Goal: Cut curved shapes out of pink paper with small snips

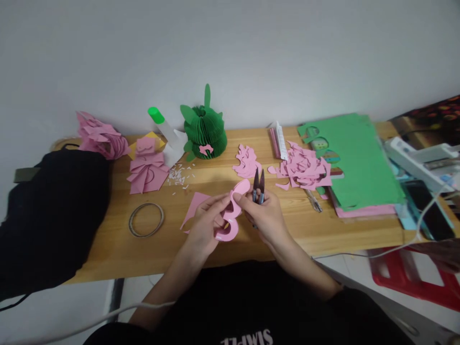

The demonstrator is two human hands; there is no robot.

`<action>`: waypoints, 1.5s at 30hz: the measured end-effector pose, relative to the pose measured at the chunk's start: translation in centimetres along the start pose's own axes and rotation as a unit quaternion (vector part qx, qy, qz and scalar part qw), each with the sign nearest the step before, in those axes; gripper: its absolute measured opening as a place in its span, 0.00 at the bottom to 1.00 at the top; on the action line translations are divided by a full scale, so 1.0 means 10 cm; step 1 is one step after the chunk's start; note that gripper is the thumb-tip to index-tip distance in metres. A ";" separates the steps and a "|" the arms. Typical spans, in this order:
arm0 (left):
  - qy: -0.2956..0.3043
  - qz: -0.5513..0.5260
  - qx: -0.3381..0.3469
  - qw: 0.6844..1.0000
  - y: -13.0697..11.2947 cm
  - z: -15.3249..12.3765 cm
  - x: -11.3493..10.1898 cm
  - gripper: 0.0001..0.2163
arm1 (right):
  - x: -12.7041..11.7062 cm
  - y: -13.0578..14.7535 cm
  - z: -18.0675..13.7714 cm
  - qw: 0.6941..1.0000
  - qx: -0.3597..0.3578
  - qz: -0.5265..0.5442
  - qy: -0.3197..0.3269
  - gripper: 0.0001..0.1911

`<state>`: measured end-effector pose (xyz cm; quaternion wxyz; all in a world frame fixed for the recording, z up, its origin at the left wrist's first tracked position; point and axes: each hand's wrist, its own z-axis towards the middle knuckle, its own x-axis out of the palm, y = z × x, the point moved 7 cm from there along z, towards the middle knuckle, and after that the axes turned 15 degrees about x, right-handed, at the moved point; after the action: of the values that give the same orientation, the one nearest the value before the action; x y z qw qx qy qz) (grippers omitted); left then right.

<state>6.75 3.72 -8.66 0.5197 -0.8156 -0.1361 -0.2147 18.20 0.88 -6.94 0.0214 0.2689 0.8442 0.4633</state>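
Observation:
My left hand (206, 218) is closed on a curly pink paper cutout (232, 213) held just above the wooden table (115, 249). My right hand (264, 215) pinches the upper end of the same cutout and also grips small dark scissors (258, 184), whose blades point up and away from me. A flat pink paper piece (194, 206) lies under my left hand.
A green honeycomb paper ornament (204, 129) and a glue bottle with a green cap (165, 129) stand at the back. Pink scraps (304, 167), green paper sheets (354, 160), folded pink shapes (147, 172), a tape ring (146, 219) and a black bag (50, 211) surround them.

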 end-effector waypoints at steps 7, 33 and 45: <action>-0.002 0.031 -0.020 0.999 0.05 0.00 -0.05 0.11 | -0.02 0.01 0.00 1.000 -0.023 -0.004 -0.008 0.25; -0.023 0.028 0.043 0.998 0.07 0.02 -0.10 0.16 | -0.11 -0.07 0.07 0.999 -0.007 0.044 -0.027 0.21; 0.006 0.004 0.016 1.000 0.18 -0.02 -0.10 0.08 | -0.56 -0.16 0.36 0.982 -0.022 -0.173 -0.072 0.10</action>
<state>6.61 2.77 -10.55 0.5339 -0.8066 -0.1334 -0.2157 23.31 0.30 -11.41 0.1680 0.1509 0.8638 0.4503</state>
